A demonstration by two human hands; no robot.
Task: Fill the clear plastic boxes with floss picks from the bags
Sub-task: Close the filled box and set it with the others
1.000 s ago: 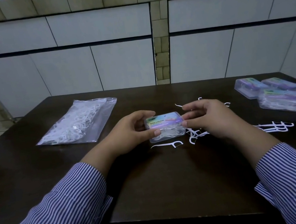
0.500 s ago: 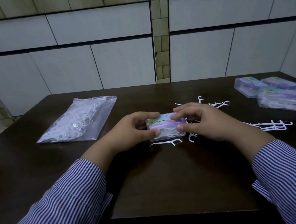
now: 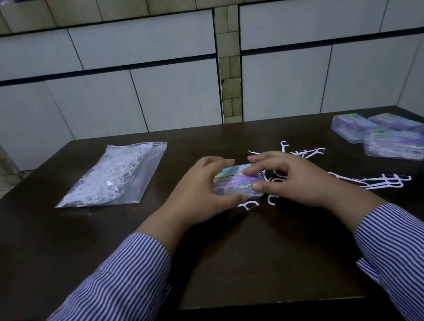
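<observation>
A small clear plastic box (image 3: pixel 232 183) with a colourful label, filled with white floss picks, sits in the middle of the dark table (image 3: pixel 54 252). My left hand (image 3: pixel 196 191) grips its left side, thumb at the front and fingers over the back. My right hand (image 3: pixel 287 176) grips its right end, fingers curled over the lid and thumb at the front. Loose white floss picks (image 3: pixel 381 180) lie scattered on the table behind and to the right of my right hand. A clear bag of floss picks (image 3: pixel 114 179) lies at the left.
Several closed, filled boxes (image 3: pixel 395 145) are grouped at the table's right edge. A tiled wall stands behind the table. My striped sleeves (image 3: pixel 96 312) reach in from the near edge.
My right hand has shifted further over the box lid and my left hand has closed in more tightly; the box has stayed in about the same spot.
</observation>
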